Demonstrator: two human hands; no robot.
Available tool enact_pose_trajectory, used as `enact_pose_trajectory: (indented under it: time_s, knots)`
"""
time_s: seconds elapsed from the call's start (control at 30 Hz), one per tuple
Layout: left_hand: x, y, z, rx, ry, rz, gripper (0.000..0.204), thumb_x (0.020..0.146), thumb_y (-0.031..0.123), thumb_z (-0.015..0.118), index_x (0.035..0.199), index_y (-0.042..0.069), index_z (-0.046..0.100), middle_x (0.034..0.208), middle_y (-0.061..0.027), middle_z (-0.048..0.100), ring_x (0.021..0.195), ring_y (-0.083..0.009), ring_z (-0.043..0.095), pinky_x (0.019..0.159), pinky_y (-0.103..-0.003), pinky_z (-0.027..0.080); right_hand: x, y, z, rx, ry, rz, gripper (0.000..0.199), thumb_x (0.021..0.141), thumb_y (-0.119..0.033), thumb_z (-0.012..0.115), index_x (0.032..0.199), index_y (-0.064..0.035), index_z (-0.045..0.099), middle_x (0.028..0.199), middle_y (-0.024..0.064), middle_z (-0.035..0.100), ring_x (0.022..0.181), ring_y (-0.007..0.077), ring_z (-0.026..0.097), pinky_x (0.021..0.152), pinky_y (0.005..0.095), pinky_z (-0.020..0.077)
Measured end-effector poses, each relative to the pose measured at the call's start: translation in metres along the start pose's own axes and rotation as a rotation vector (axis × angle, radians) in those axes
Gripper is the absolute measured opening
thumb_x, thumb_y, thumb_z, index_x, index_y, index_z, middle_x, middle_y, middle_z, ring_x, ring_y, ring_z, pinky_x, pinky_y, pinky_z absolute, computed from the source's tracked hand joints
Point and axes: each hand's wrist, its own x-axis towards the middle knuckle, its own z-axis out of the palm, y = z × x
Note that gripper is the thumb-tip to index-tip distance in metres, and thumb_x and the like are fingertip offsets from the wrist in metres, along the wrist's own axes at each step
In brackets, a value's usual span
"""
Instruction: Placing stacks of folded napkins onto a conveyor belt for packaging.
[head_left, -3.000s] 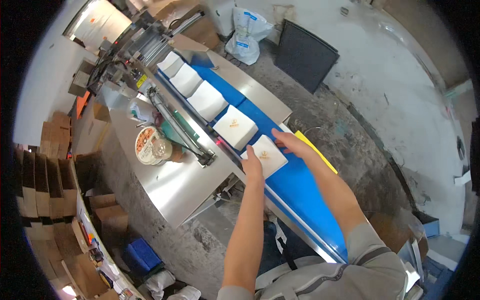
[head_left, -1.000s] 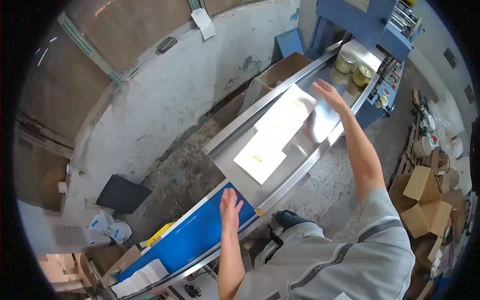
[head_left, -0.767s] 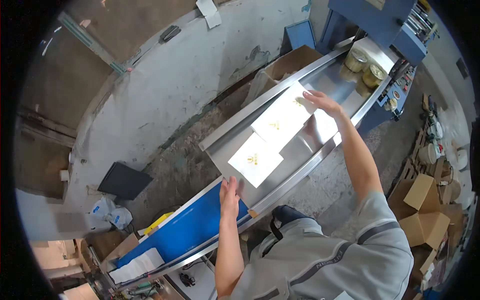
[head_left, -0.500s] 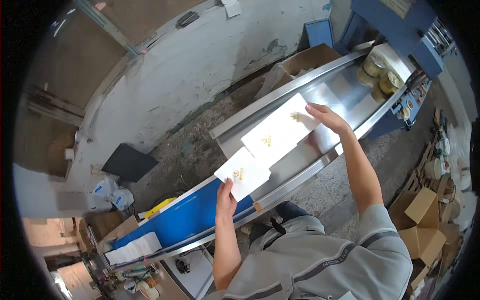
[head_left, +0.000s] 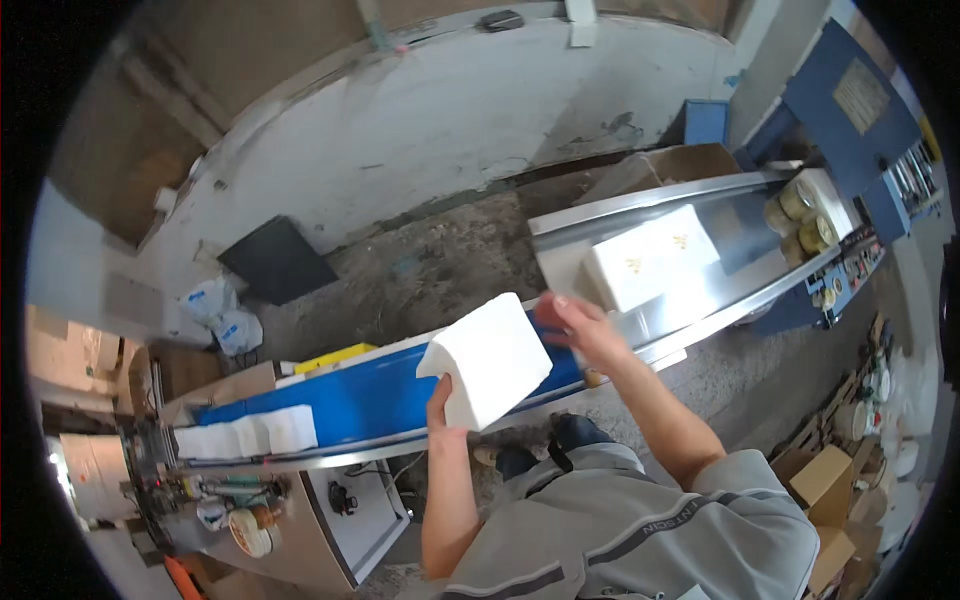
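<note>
My left hand (head_left: 442,406) grips the lower left edge of a stack of white paper (head_left: 492,360), held tilted above the blue conveyor belt (head_left: 375,392). Its visible face is plain white. To the right of the stack, my right hand (head_left: 585,332) holds nothing; its fingers are stretched out and partly blurred. Beyond that hand, a larger white paper stack (head_left: 655,258) with gold prints lies on the metal tray (head_left: 620,322). Several white paper stacks (head_left: 245,434) sit in a row at the belt's left end.
Two round jars (head_left: 815,232) stand at the tray's far right, beside a blue machine (head_left: 850,110). A black panel (head_left: 278,260) and plastic bags (head_left: 225,315) are on the floor at left. Cardboard boxes (head_left: 825,475) are at lower right. A yellow piece (head_left: 333,358) lies along the belt's far edge.
The left hand's stack has been tilted and now shows a plain face. My right hand has let go of the larger printed stack, now on the tray, and moved left. The view has shifted.
</note>
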Motion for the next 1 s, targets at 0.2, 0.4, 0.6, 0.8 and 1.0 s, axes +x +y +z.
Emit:
enact_pose_trajectory:
  time_s: [0.2, 0.4, 0.6, 0.8, 1.0]
  knots:
    - [-0.082, 0.094, -0.074, 0.291, 0.008, -0.008, 0.063, 0.092, 0.035, 0.061, 0.139, -0.001, 0.041, 0.131, -0.0155, 0.057, 0.117, -0.0281, 0.059, 0.100, -0.042, 0.047, 0.016, 0.061, 0.139, 0.198, -0.473, 0.349, 0.063, 0.099, -0.054, 0.043, 0.139, -0.0052, 0.045, 0.134, 0.0104, 0.053, 0.126, 0.0248, 0.048, 0.103, 0.0415, 0.0391]
    - [-0.144, 0.144, -0.094, 0.791, 0.378, 0.062, 0.054, 0.094, 0.036, 0.064, 0.132, 0.000, 0.052, 0.120, -0.0085, 0.062, 0.106, -0.0165, 0.059, 0.087, -0.031, 0.049, 0.006, 0.119, 0.222, -0.308, -0.506, 0.244, 0.086, 0.090, -0.051, 0.060, 0.150, -0.0008, 0.024, 0.138, 0.0198, 0.046, 0.127, 0.0291, 0.046, 0.107, 0.0415, 0.0358]
    - [-0.166, 0.211, -0.117, 0.879, 0.423, 0.077, 0.053, 0.092, 0.039, 0.064, 0.128, 0.001, 0.056, 0.117, -0.0093, 0.064, 0.104, -0.0164, 0.060, 0.087, -0.031, 0.048, 0.019, 0.159, 0.307, -0.478, -0.574, 0.138, 0.113, 0.070, -0.031, 0.085, 0.149, 0.0098, 0.015, 0.140, 0.0264, 0.044, 0.127, 0.0301, 0.047, 0.106, 0.0376, 0.0376]
    - [-0.121, 0.301, -0.167, 1.084, 0.462, -0.028, 0.054, 0.087, 0.044, 0.067, 0.121, 0.002, 0.063, 0.113, -0.0126, 0.068, 0.103, -0.0213, 0.064, 0.089, -0.032, 0.049, 0.080, 0.195, 0.378, -0.162, -0.471, 0.311, 0.066, 0.077, -0.023, 0.080, 0.129, 0.0015, 0.046, 0.118, 0.0141, 0.060, 0.108, 0.0224, 0.060, 0.088, 0.0374, 0.0517]
    - [-0.078, 0.351, -0.269, 0.986, 0.497, -0.280, 0.059, 0.075, 0.032, 0.078, 0.122, 0.000, 0.062, 0.120, -0.0124, 0.065, 0.110, -0.0211, 0.060, 0.094, -0.032, 0.045, 0.152, 0.300, 0.416, -0.140, -0.383, 0.469, 0.077, 0.072, -0.026, 0.084, 0.133, -0.0008, 0.044, 0.125, 0.0156, 0.056, 0.112, 0.0258, 0.058, 0.089, 0.0395, 0.0507]
